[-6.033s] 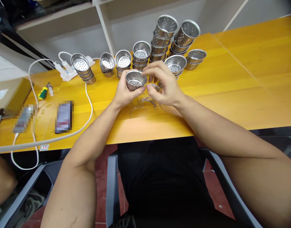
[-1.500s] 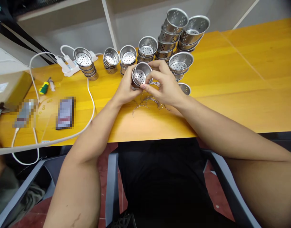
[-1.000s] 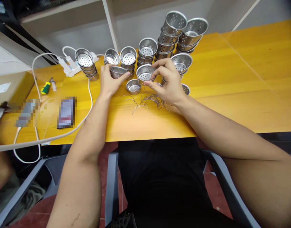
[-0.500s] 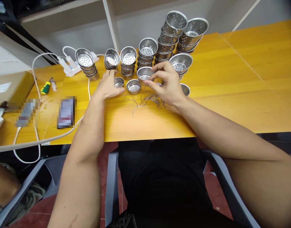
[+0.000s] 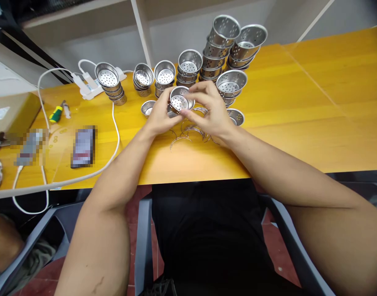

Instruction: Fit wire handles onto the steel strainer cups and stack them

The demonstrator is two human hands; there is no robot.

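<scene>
A small perforated metal cup (image 5: 180, 100) is held tilted above the table, its holed bottom facing me. My left hand (image 5: 162, 115) is closed around its left side. My right hand (image 5: 211, 107) is closed with fingertips and thumb at its right side, where part of a second metal rim (image 5: 191, 103) shows; how the two fit together is unclear. Under the hands lie several thin curved wires (image 5: 193, 131), partly hidden. A small cup (image 5: 148, 107) stands left of my left hand, and another cup (image 5: 237, 116) stands beyond my right wrist.
Stacks of perforated cups line the back, including a short stack (image 5: 143, 77), a tall stack (image 5: 217, 51) and a wider cup stack (image 5: 232, 84). Leftward are a phone (image 5: 83, 146), a white cable (image 5: 116, 135), a power strip (image 5: 91, 88) and a green-yellow screwdriver (image 5: 56, 114).
My left hand has moved right from beside the cup stacks to meet my right hand. Both hands are now together at a tilted cup, which my right hand alone was near before.
</scene>
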